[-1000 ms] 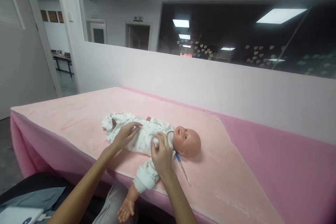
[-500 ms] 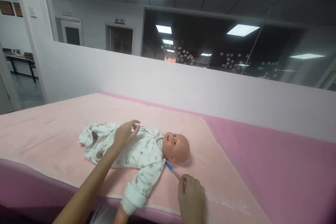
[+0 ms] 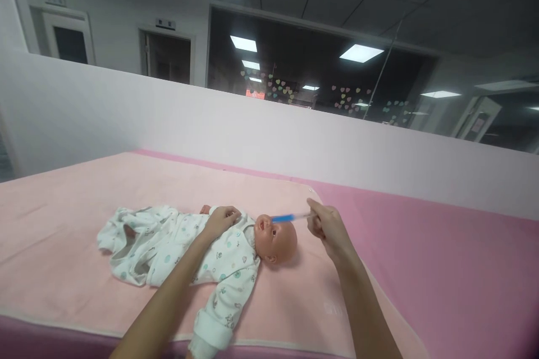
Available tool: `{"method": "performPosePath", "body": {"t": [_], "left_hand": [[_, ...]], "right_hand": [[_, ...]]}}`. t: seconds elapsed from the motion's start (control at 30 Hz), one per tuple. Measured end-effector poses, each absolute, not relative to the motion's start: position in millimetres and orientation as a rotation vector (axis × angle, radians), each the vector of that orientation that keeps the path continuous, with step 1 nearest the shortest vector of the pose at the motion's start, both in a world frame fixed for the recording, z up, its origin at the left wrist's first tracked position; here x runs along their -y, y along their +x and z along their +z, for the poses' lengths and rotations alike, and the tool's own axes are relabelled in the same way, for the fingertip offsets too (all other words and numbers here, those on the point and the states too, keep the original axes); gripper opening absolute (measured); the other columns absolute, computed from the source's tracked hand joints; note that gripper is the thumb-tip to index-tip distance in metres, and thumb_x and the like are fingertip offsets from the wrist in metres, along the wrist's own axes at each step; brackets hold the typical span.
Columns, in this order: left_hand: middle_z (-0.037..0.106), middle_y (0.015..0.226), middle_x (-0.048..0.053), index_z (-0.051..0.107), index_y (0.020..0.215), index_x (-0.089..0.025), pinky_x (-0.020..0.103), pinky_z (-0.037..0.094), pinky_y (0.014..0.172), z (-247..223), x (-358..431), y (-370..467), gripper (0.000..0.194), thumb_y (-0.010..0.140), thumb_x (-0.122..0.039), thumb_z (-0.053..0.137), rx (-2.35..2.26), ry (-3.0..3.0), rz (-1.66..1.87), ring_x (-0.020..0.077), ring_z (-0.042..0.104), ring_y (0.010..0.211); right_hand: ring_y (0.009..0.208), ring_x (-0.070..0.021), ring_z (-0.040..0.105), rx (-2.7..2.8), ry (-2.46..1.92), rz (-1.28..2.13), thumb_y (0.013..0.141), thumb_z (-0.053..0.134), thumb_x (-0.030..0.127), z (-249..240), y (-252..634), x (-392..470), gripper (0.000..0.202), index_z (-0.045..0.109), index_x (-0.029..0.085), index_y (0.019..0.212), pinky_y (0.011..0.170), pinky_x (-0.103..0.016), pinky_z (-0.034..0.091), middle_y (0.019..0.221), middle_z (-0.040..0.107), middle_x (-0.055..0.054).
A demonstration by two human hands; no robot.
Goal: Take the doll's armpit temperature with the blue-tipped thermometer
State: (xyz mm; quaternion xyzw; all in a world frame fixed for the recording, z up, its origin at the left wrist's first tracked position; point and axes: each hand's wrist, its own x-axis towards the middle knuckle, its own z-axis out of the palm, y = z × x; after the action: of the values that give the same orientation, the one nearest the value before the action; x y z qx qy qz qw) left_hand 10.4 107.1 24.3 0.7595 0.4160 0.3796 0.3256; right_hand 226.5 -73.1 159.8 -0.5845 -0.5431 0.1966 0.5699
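A baby doll (image 3: 275,241) in a white patterned suit (image 3: 227,255) lies on its back, head to the right. My left hand (image 3: 223,220) rests on the suit's chest near the collar, fingers curled; what they hold, if anything, is hidden. Over the doll's face, my right hand (image 3: 326,225) is closed on the clear end of a thin stick with a blue tip (image 3: 283,218). The blue tip points left and appears above the doll's eye and nose; whether it touches the face cannot be told.
The doll lies on a light pink mat (image 3: 168,176) over a darker pink surface (image 3: 442,252). Behind it stands a low white wall (image 3: 236,123) with a glass window (image 3: 311,61) above.
My right hand has lifted the blue-tipped stick from the mat beside the doll's neck to above its face. My left hand has moved toward the doll's collar. The view has shifted right.
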Motion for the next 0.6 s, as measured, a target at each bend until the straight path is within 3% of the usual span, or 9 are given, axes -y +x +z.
{"method": "performPosePath", "body": {"t": [0.13, 0.3, 0.6], "left_hand": [[0.064, 0.060, 0.002, 0.068, 0.078, -0.015, 0.025, 0.035, 0.052, 27, -108, 12, 0.032, 0.071, -0.040, 0.048, -1.131, 2.037, 0.965, 0.0159, 0.055, 0.055], [0.064, 0.061, 0.002, 0.067, 0.072, -0.017, 0.025, 0.034, 0.054, 30, -104, 15, 0.027, 0.073, -0.036, 0.048, -1.185, 2.092, 0.952, 0.0154, 0.055, 0.056], [0.067, 0.068, 0.004, 0.068, 0.075, -0.018, 0.026, 0.034, 0.057, 33, -102, 15, 0.024, 0.075, -0.031, 0.048, -1.242, 2.116, 0.935, 0.0170, 0.058, 0.064]], "right_hand": [[0.039, -0.0050, 0.013, 1.365, -1.363, 0.393, 0.076, 0.050, 0.042, 177, 216, 60, 0.050, 0.017, 0.023, 0.043, 0.039, -0.024, 0.014, 0.040, 0.015, 0.008], [0.038, -0.0044, 0.014, 1.471, -1.318, 0.558, 0.076, 0.049, 0.042, 190, 198, 54, 0.050, 0.020, 0.023, 0.040, 0.039, -0.023, 0.012, 0.038, 0.017, 0.008], [0.034, -0.0031, 0.013, 1.423, -1.333, 0.702, 0.074, 0.052, 0.041, 174, 170, 28, 0.052, 0.022, 0.023, 0.036, 0.038, -0.023, 0.010, 0.032, 0.018, 0.009]]}}
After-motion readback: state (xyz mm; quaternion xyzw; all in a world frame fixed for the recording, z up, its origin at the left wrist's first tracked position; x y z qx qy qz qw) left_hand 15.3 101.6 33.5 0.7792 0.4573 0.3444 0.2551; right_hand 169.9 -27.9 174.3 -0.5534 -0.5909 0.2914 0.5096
